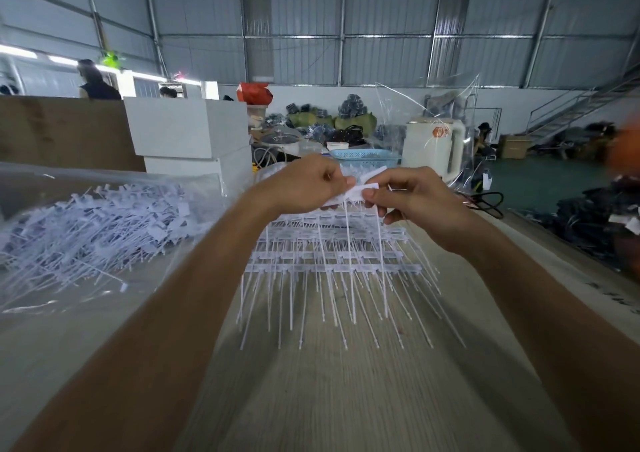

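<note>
Over wooden table [346,399], white tag strips [360,190]

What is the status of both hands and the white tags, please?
Left hand and right hand both pinch a white tag strip, held above the tag stack. Loose tag pile lies to the left, apart. Nothing blocks the hands.

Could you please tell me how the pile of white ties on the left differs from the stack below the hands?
The loose white plastic ties lie tangled on clear film; the joined white tie strips lie stacked in rows, tails parallel, on the wooden table. Both are white plastic.
</note>
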The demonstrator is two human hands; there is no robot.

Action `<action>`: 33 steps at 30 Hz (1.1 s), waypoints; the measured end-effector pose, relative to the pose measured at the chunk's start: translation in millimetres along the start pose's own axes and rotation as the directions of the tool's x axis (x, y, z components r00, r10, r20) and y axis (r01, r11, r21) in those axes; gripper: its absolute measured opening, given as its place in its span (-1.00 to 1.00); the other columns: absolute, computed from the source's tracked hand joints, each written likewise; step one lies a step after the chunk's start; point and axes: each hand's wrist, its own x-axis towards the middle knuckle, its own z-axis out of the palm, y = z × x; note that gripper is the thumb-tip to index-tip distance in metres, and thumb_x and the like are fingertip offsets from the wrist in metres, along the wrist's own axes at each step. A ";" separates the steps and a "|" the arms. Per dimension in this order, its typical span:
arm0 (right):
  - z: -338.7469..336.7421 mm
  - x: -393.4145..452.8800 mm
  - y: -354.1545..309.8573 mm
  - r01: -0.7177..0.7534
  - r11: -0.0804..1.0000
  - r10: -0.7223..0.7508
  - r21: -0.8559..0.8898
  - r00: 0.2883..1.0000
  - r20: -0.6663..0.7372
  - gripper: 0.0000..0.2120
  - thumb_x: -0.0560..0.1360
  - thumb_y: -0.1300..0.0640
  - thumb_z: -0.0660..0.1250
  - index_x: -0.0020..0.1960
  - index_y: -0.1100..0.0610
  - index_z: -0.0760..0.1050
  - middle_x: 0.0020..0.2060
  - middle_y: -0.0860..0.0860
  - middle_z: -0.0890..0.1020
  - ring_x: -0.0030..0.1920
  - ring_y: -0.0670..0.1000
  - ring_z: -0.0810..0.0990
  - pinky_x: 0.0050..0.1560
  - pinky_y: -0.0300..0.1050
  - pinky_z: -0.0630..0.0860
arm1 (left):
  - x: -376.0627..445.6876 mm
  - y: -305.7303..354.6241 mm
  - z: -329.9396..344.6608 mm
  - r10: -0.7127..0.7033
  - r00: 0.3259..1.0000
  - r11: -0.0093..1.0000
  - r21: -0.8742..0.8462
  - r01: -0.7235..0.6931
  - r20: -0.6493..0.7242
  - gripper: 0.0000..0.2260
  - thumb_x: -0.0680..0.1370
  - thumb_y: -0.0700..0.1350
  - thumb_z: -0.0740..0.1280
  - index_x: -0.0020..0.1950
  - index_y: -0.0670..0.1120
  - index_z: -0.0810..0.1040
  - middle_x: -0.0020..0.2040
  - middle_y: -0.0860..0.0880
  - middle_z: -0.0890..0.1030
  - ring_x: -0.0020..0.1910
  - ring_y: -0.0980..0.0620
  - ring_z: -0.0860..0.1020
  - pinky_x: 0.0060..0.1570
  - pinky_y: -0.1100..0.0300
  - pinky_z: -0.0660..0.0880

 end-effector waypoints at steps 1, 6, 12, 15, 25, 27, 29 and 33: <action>1.4 -0.3 1.4 -0.003 1.000 0.003 -0.006 1.000 -0.004 -0.95 0.52 0.19 0.46 -0.04 0.15 0.69 -0.17 0.12 0.70 -0.26 -0.06 0.57 -0.22 -0.18 0.56 | 0.5 -1.6 0.9 -0.015 1.000 1.000 0.005 0.015 0.007 -0.68 0.66 0.06 0.27 -0.19 -0.12 0.48 -0.33 0.00 0.42 -0.42 0.17 0.39 -0.31 0.18 0.30; 3.4 4.1 -0.6 0.007 0.997 0.003 0.071 0.989 -0.150 -0.92 0.53 0.22 0.45 0.00 0.20 0.67 -0.22 0.09 0.68 -0.30 -0.05 0.59 -0.26 -0.14 0.55 | 2.4 -3.8 -0.2 -0.080 0.997 0.996 -0.028 0.080 -0.009 -0.57 0.66 0.10 0.24 -0.10 -0.27 0.58 -0.26 -0.09 0.65 -0.46 0.17 0.51 -0.39 0.26 0.37; 12.8 0.2 -3.2 0.019 1.000 -0.020 -0.018 0.997 -0.073 -0.89 0.56 0.19 0.43 0.01 0.24 0.66 -0.19 0.20 0.65 -0.32 -0.01 0.56 -0.28 -0.16 0.56 | 0.3 0.9 -3.8 -0.042 0.999 0.999 -0.006 0.042 -0.024 -0.59 0.67 0.02 0.26 -0.33 -0.12 0.36 -0.39 -0.05 0.32 -0.39 0.00 0.35 -0.23 0.13 0.30; 12.0 -1.5 -13.3 0.054 0.994 -0.053 -0.090 0.998 0.013 -0.89 0.55 0.22 0.43 0.03 0.25 0.66 -0.18 0.27 0.65 -0.33 -0.01 0.57 -0.27 -0.16 0.58 | -3.3 1.4 -11.4 -0.011 1.000 1.000 0.020 0.012 -0.009 -0.61 0.67 0.02 0.26 -0.32 -0.12 0.38 -0.37 -0.08 0.29 -0.36 0.00 0.29 -0.27 0.14 0.25; -13.9 -6.7 -59.5 0.214 0.932 -0.203 -0.292 0.977 0.066 -0.85 0.51 0.21 0.44 0.06 0.19 0.68 -0.24 0.09 0.69 -0.33 -0.06 0.62 -0.24 -0.15 0.65 | -7.7 16.2 -25.9 0.107 0.990 0.989 -0.092 -0.115 -0.087 -0.58 0.66 0.02 0.27 -0.07 -0.36 0.57 -0.37 -0.08 0.48 -0.47 0.13 0.40 -0.45 0.32 0.37; -13.4 -7.7 -65.3 0.240 0.911 -0.228 -0.336 0.971 0.075 -0.87 0.51 0.19 0.44 0.05 0.13 0.68 -0.25 0.06 0.69 -0.33 -0.10 0.63 -0.27 -0.21 0.63 | -8.4 17.7 -27.6 0.079 0.993 0.981 -0.170 -0.092 -0.084 -0.64 0.65 0.01 0.28 -0.14 -0.24 0.64 -0.43 0.03 0.52 -0.48 0.17 0.43 -0.45 0.32 0.38; -14.9 -9.1 -71.3 0.257 0.888 -0.248 -0.382 0.966 0.074 -0.88 0.51 0.17 0.44 0.04 0.05 0.68 -0.29 0.02 0.68 -0.34 -0.13 0.63 -0.35 -0.34 0.54 | -9.2 19.6 -28.5 0.065 0.995 0.959 -0.272 -0.082 -0.069 -0.64 0.65 0.01 0.28 -0.29 -0.04 0.67 -0.46 0.07 0.51 -0.49 0.16 0.42 -0.45 0.31 0.35; -19.9 -9.0 -80.5 0.294 0.774 -0.285 -0.561 0.953 0.105 -0.80 0.50 0.08 0.45 0.12 -0.02 0.67 -0.26 -0.01 0.69 -0.26 0.00 0.66 -0.29 -0.26 0.59 | -7.7 23.1 -26.5 0.011 1.000 0.940 -0.340 -0.019 -0.025 -0.61 0.65 0.02 0.30 -0.35 -0.03 0.65 -0.46 0.02 0.47 -0.50 0.10 0.37 -0.48 0.31 0.31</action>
